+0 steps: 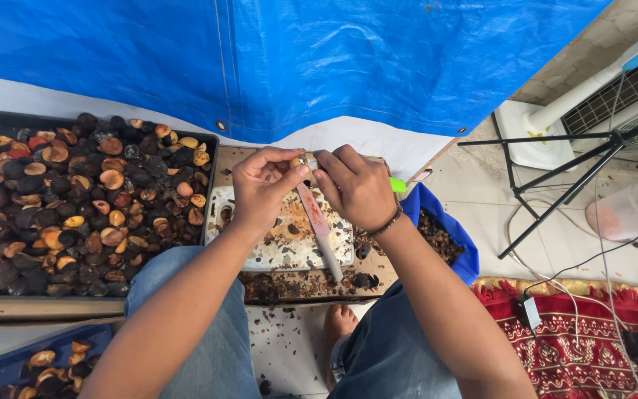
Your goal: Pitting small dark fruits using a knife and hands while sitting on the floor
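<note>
The left hand [261, 185] pinches a small nut [298, 161]. The right hand [354, 186] grips a knife [319, 222], blade trimming it; turning the nut likely comes next.

Blue tarp [378, 59] looks like shiny crinkled plastic, and the white board [289, 244] is matt plastic w/ rough dark bits stuck all over. Knife [319, 222] has a dull smeared metal blade; jeans [215, 347] are matt denim cloth. Rug [585, 340] is woven red fabric, nuts [75, 199] have smooth, semi-glossy dark shells.

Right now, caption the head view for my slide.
Left hand pinches a small nut while right hand works a knife over a white cutting board.
</note>
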